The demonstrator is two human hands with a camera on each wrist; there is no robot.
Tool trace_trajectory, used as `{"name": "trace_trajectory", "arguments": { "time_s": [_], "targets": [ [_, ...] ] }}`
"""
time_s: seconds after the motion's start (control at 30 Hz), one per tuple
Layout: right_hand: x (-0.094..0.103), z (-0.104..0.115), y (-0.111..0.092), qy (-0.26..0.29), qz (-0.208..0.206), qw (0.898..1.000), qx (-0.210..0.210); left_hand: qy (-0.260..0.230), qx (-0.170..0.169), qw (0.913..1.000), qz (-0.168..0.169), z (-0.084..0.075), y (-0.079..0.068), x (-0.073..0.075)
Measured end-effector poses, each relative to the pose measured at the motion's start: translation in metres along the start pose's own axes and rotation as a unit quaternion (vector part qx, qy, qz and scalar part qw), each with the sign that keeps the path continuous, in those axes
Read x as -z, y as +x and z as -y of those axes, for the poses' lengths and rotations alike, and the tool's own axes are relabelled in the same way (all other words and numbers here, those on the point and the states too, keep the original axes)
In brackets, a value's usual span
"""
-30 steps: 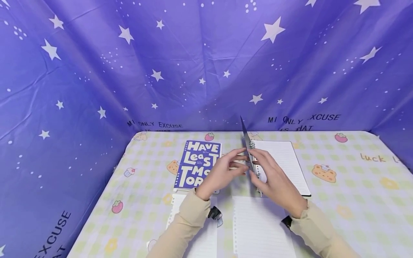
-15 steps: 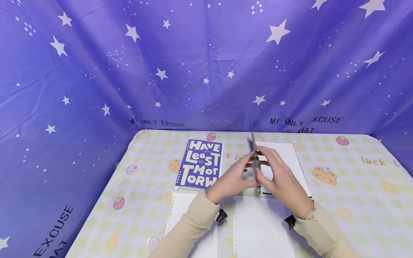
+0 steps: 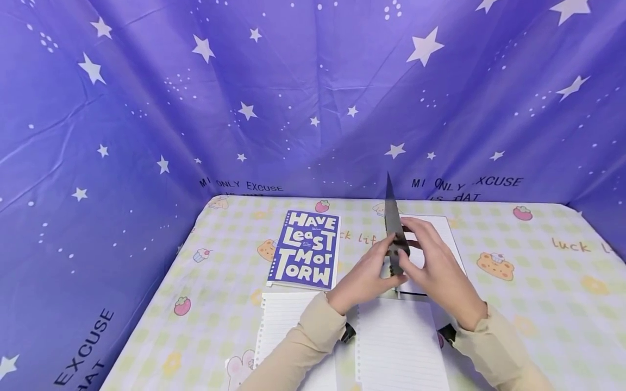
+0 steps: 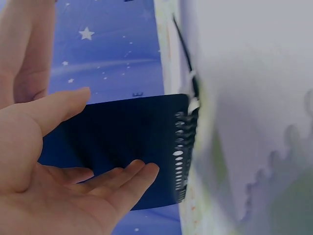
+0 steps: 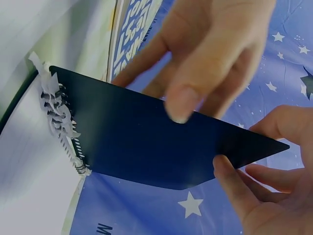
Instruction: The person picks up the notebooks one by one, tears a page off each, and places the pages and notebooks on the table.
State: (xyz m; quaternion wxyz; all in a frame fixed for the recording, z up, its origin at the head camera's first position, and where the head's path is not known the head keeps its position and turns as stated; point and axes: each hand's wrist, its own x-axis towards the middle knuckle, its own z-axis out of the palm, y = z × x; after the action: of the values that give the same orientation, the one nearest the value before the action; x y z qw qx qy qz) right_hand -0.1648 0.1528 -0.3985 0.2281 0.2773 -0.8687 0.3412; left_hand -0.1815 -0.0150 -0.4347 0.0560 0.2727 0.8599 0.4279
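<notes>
From the head camera, a dark cover of a spiral notebook stands on edge, raised almost upright from the binding, its long axis running away from the person toward the star-printed backdrop and its far corner rising to a point. The left hand and the right hand meet on either side of it near the middle of the checked tablecloth; the fingers of both lie against the cover, but this view does not show a firm grasp. The open lined page is largely hidden behind the right hand. A purple book lies flat just to the left, and two loose lined sheets lie nearer the person, cut off by the lower edge. In the left wrist view the cover looks navy and smooth, with punched holes and black wire coils along one edge; the left hand is relaxed and flat, fingers straight, fingertips resting on its face. In the right wrist view the cover tapers toward the right hand, whose thumb and fingers pinch its corner, while the left hand's fingers press on its face from above; torn paper scraps cling to the coils, blurred.
</notes>
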Motion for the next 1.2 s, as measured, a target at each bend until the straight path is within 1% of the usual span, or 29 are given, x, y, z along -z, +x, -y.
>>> {"name": "trace_trajectory", "arguments": {
  "time_s": [0.1,0.23,0.33,0.5,0.6,0.73,0.87,1.0,1.2],
  "targets": [
    [0.003,0.002,0.001,-0.006,-0.002,1.0,-0.01,0.008,0.011,0.9999,0.004,0.001,0.0,-0.003],
    [0.005,0.004,0.002,-0.006,-0.005,0.999,-0.033,0.035,0.027,0.999,0.009,-0.001,0.0,-0.006],
    [0.006,0.005,0.003,-0.005,-0.002,0.999,-0.049,0.056,0.029,0.9979,0.013,-0.001,-0.001,-0.008],
    [0.012,0.005,0.004,0.003,0.009,0.997,-0.073,0.084,0.013,0.9963,0.016,0.002,-0.002,-0.01],
    [0.017,0.004,0.005,0.008,0.011,0.997,-0.079,0.1,-0.001,0.9948,0.02,0.003,-0.002,-0.01],
    [0.026,-0.003,0.007,0.005,0.012,0.997,-0.082,0.122,-0.02,0.9918,0.033,0.002,-0.002,-0.008],
    [0.037,-0.013,0.007,-0.002,0.032,0.995,-0.099,0.144,-0.035,0.988,0.043,0.002,0.0,-0.008],
    [0.044,-0.02,0.006,-0.008,0.058,0.991,-0.12,0.159,-0.042,0.9854,0.045,0.002,0.002,-0.011],
    [0.05,-0.024,0.005,-0.03,0.074,0.986,-0.148,0.159,-0.04,0.985,0.054,0.002,0.002,-0.016]
  ]
}}
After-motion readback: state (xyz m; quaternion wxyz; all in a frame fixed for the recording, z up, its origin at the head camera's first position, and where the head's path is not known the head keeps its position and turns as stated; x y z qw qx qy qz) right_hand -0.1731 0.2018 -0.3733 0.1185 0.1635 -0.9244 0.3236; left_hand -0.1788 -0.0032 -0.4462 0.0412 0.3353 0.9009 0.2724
